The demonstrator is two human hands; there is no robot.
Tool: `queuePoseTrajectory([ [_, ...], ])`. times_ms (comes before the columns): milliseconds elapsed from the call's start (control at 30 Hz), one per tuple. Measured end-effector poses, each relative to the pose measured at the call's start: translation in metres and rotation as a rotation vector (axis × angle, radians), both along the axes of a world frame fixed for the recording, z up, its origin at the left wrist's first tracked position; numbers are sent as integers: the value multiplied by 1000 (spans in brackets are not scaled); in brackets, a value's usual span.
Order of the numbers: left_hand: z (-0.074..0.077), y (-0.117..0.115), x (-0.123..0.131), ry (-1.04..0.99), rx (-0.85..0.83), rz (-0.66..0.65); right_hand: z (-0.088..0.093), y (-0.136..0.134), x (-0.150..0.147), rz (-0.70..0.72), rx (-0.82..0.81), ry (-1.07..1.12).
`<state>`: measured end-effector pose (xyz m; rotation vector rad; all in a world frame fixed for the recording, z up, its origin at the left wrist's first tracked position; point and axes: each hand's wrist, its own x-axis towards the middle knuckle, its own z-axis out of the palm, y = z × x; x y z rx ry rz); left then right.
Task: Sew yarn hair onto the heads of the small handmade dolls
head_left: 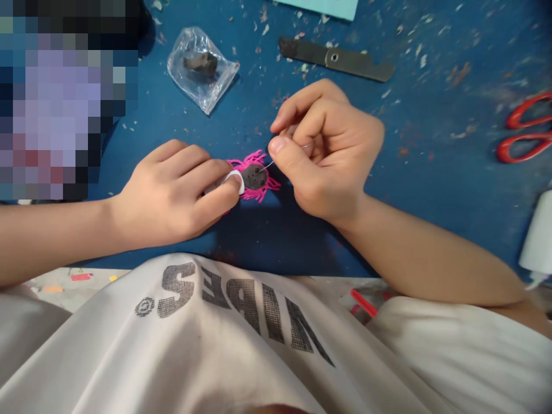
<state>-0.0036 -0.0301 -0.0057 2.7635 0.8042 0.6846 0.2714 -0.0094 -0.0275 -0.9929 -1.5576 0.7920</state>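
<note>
A small dark grey clay figure (253, 177) with bright pink strands around its head lies on the blue table. Dark marks dot its face, and a white piece (237, 181) sits at its neck end. My left hand (181, 187) is closed on the figure's lower part, which the fingers mostly hide. Between thumb and fingers my right hand (323, 144) pinches a thin metal needle (269, 165). Its tip reaches the grey face and appears to touch it.
Beyond the hands lie a clear plastic bag (202, 69) with a dark lump inside and a dark flat cutter-like tool (336, 58). Red-handled scissors (524, 129) and a white bottle (539, 236) are at the right. Light blue paper (328, 7) is at the far edge.
</note>
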Motion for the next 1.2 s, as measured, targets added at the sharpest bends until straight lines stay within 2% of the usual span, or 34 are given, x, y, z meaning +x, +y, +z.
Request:
queuePoseTrajectory([
  [267, 4, 1, 0, 9, 59, -14, 5, -2, 1, 43, -50, -4],
  [400, 6, 1, 0, 11, 15, -16, 5, -2, 1, 23, -13, 3],
  [567, 5, 1, -1, -11, -41, -10, 7, -2, 4, 50, -103, -47],
  [833, 3, -1, -3, -108, -176, 16, 8, 0, -1, 34, 42, 30],
  [1067, 6, 1, -3, -26, -46, -7, 4, -3, 1, 54, -76, 34],
  [1200, 11, 3, 0, 14, 104, -36, 2, -3, 0, 39, -96, 14],
])
